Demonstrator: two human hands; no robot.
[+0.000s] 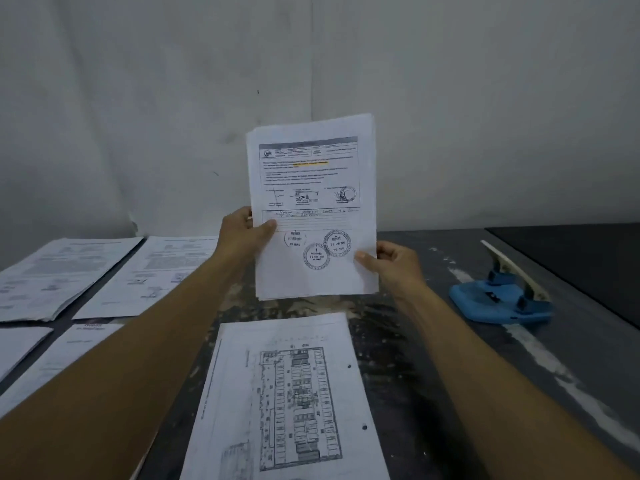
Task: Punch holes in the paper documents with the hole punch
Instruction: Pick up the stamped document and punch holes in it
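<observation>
I hold a stack of paper documents (311, 188) upright above the table, its bottom edge just over the surface. The top sheet carries printed text, signatures and three round stamps. My left hand (244, 230) grips the stack's left edge with the thumb on the front. My right hand (391, 259) pinches its lower right edge. A blue hole punch (502, 299) with a pale raised lever sits on the table to the right, apart from both hands. A sheet with a floor plan (287, 403) lies flat in front of me, with two punched holes along its right edge.
Several other paper documents (69, 271) lie spread over the left of the dark, scuffed table (450, 341). A pale wall (311, 64) rises right behind the table. A black panel (588, 258) lies at the far right.
</observation>
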